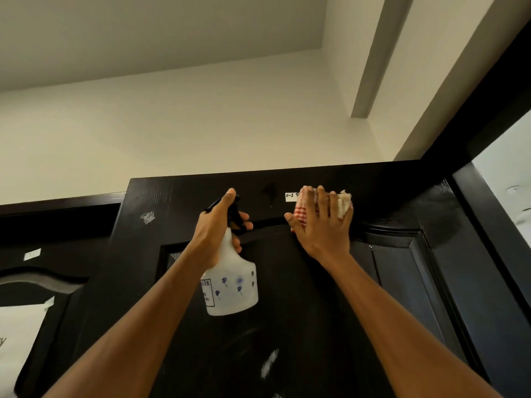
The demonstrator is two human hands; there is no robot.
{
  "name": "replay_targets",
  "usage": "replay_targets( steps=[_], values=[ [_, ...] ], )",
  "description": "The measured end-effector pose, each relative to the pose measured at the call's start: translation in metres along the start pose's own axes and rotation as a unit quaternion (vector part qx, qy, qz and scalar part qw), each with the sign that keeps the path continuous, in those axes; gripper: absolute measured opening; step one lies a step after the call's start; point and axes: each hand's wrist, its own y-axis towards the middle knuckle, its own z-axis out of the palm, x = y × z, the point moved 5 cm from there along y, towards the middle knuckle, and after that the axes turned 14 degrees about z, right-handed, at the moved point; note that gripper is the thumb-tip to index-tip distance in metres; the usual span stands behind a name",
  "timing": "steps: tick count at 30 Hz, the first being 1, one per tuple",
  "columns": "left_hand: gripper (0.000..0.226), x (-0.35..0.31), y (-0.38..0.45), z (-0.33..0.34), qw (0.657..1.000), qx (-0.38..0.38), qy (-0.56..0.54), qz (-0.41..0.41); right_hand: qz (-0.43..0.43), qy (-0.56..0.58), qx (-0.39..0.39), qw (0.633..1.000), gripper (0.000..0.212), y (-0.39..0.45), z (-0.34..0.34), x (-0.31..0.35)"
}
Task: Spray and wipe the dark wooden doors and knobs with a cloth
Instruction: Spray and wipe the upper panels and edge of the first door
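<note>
Right hand flat on the cloth, fingers straight and spread, pressing it against the top rail of the dark door. Cloth mostly hidden under the hand; only a red-and-white striped bit at the left and a pale bunched edge past the fingertips show. It also covers the right end of a small white label, so the text reads only "F-I" plus a cut-off character.

Left hand clamped round the neck of the spray bottle, thumb up along the black trigger head, fingers curled round the front. Nozzle hard to make out against the black wood. Bottle is translucent white plastic with blue printed motifs and a boxed label partly behind the wrist; liquid level can't be read.

Pale smudge upper left of the door, streak lower down. Second dark door left, cut off, with white paper taped on.
</note>
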Motion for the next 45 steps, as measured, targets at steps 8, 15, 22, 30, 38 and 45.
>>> replay_targets(
  steps=[8,15,22,30,38,45],
  values=[
    [0.060,-0.008,-0.007,-0.042,0.999,-0.011,0.022,0.022,-0.076,0.032,0.030,0.996,0.087,0.013,0.003,0.134],
    [0.056,-0.010,-0.003,-0.056,1.000,0.006,0.016,0.023,-0.274,-0.024,0.045,0.960,0.075,0.027,0.002,0.127],
    [0.064,-0.015,0.004,-0.044,0.999,0.029,0.019,0.021,0.114,0.035,-0.031,0.992,0.073,0.086,-0.022,-0.022],
    [0.056,-0.005,0.000,-0.071,1.000,0.009,0.012,0.011,0.026,0.023,0.013,0.999,0.083,0.051,-0.003,0.100],
    [0.050,-0.001,-0.009,-0.086,0.999,-0.023,0.017,0.015,-0.215,-0.021,0.024,0.976,0.078,-0.001,0.006,0.107],
    [0.061,-0.001,-0.022,-0.133,0.996,-0.073,0.056,0.009,0.065,0.035,-0.005,0.997,0.083,-0.021,0.009,0.083]
  ],
)
